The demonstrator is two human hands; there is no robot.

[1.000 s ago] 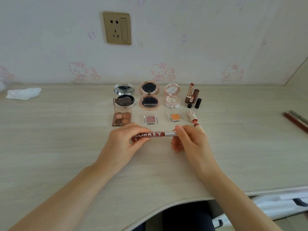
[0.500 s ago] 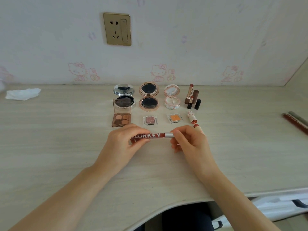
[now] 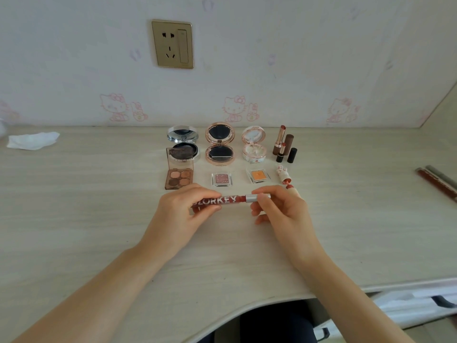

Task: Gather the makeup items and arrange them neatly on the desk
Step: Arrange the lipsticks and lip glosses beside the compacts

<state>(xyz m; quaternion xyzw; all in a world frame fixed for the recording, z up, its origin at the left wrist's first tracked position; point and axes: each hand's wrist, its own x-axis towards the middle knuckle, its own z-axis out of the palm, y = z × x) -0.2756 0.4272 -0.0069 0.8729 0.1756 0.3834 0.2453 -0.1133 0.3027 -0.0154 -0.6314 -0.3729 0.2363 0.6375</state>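
Pale wood-grain laminate ran across the whole desk (image 3: 74,219), its front edge curving in toward the person's lap. Behind it stood a wall (image 3: 296,45) papered in white with faint pink cartoon cats, and a brass-coloured socket plate (image 3: 172,44) sat high above the line-up. And what a line-up it was: three round compacts stood open in the back row, a silver one (image 3: 183,143), a rose-gold one (image 3: 219,144) and a pale pink one (image 3: 254,144), with a cluster of lipsticks (image 3: 284,144) just to their right. In front lay a four-pan eyeshadow palette (image 3: 179,173) with its lid up, then a small pink pan (image 3: 221,179), an orange pan (image 3: 258,176) and a little white-capped tube (image 3: 283,174) on its side.

Nearest the person, both hands were on the red lip pencil (image 3: 230,200), held level just above the desk in front of that row. The left hand (image 3: 180,214) had its fingers and thumb curled round the lettered red barrel; the right hand (image 3: 282,211) pinched the silver end between thumb and forefinger.

Off to the far left a crumpled white tissue (image 3: 32,140) lay near the wall. At the right edge two more slim pencils (image 3: 437,180) rested side by side, well apart from the rest.
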